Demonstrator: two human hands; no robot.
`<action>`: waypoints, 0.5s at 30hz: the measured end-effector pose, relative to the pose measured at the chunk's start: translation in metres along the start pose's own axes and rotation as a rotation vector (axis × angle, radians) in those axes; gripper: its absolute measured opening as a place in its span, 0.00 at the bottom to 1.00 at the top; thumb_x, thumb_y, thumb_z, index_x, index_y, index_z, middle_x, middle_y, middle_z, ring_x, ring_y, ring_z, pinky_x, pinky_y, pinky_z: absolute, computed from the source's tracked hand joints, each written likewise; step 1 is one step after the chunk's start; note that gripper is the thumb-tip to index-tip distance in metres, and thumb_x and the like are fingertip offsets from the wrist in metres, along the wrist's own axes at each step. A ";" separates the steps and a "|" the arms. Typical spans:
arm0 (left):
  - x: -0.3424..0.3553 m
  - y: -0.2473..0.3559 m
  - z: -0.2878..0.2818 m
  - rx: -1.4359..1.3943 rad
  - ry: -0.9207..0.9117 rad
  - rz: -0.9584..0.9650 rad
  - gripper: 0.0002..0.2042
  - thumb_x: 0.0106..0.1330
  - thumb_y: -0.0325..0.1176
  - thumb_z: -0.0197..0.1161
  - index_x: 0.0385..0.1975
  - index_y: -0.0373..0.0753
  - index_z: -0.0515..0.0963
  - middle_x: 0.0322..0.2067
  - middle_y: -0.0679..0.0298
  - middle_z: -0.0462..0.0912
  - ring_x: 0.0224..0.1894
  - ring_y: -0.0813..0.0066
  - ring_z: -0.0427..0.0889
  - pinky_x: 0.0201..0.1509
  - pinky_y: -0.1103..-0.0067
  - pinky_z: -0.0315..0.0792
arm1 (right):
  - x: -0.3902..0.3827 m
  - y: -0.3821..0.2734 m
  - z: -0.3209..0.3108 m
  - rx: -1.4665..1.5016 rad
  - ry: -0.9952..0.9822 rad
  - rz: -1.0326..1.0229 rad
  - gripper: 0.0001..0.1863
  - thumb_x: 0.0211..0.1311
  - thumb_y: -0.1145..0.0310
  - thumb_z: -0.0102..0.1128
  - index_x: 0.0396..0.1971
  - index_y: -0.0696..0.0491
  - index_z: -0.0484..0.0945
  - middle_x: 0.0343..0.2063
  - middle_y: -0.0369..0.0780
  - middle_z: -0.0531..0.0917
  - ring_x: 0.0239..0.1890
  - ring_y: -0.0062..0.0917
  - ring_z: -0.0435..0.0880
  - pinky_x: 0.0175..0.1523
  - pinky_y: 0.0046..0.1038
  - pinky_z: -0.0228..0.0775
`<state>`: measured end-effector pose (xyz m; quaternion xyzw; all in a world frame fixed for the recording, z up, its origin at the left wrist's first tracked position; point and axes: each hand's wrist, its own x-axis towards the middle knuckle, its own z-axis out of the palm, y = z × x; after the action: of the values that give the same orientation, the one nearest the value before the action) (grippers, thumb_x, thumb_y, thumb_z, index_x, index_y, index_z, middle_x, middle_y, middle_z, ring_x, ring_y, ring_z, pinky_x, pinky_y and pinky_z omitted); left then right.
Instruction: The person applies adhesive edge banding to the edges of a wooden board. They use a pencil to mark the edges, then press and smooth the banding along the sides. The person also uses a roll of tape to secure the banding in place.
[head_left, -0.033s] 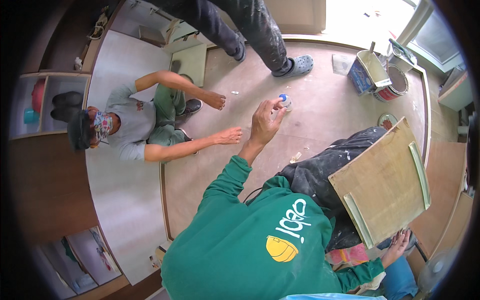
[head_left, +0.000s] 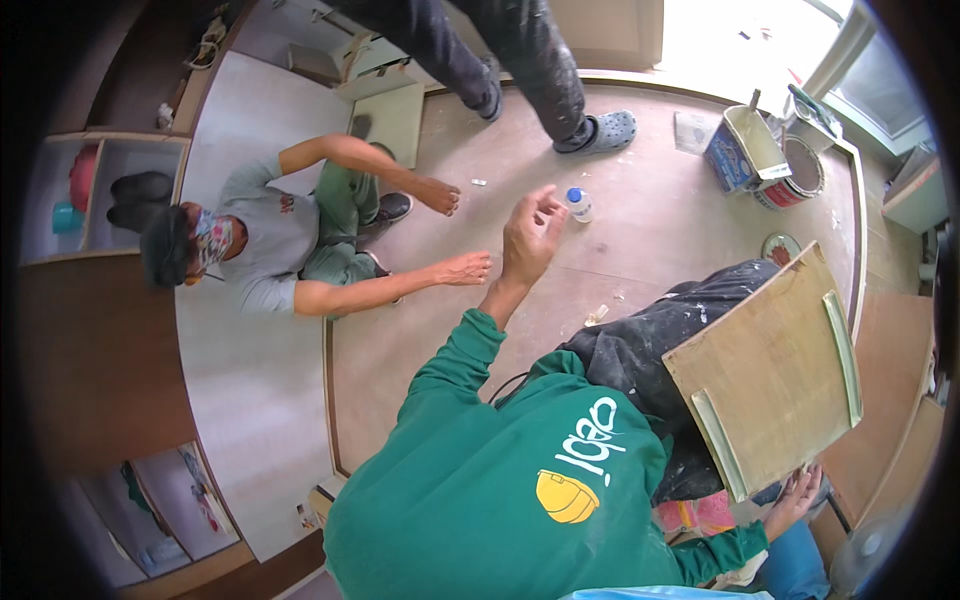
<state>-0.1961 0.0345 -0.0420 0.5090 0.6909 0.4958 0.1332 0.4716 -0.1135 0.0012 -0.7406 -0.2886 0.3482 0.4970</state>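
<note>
Left hand has come off the bottle, at its two o'clock on the floor; grip loosely spread, one careless swing could topple it. Right hand, by the board: grip unclear.

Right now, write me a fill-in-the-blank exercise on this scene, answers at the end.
1. The cap of the bottle on the floor is ____.
2. The left hand comes out of a ____ sleeve.
3. The helmet printed on the sweatshirt is ____.
4. Of the person's own hands, the ____ one is nearer the wooden board.

Missing words: blue; green; yellow; right.
</note>
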 end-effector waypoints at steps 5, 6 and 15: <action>0.012 -0.028 -0.099 -0.023 0.499 -0.030 0.19 0.77 0.35 0.68 0.61 0.33 0.78 0.38 0.70 0.81 0.38 0.82 0.76 0.43 0.80 0.74 | 0.035 -0.045 0.019 -0.137 0.040 -0.136 0.27 0.85 0.60 0.56 0.75 0.57 0.69 0.70 0.44 0.76 0.72 0.32 0.76 0.76 0.35 0.66; 0.022 -0.042 -0.118 0.024 0.549 0.019 0.19 0.78 0.33 0.66 0.64 0.32 0.75 0.40 0.67 0.82 0.40 0.81 0.79 0.45 0.80 0.76 | 0.032 -0.049 0.017 -0.139 0.043 -0.168 0.27 0.85 0.60 0.56 0.74 0.58 0.69 0.70 0.45 0.76 0.72 0.32 0.76 0.76 0.35 0.66; -0.006 0.012 -0.284 0.290 1.166 -0.090 0.17 0.80 0.35 0.61 0.61 0.32 0.74 0.41 0.59 0.85 0.37 0.74 0.83 0.41 0.79 0.78 | 0.062 -0.050 0.033 -0.014 -0.106 -0.255 0.28 0.85 0.63 0.56 0.75 0.60 0.67 0.73 0.44 0.73 0.72 0.31 0.74 0.76 0.33 0.66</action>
<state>-0.3819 -0.1265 0.1005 0.1365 0.7315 0.5877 -0.3176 0.4775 -0.0303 0.0251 -0.6818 -0.4087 0.3187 0.5163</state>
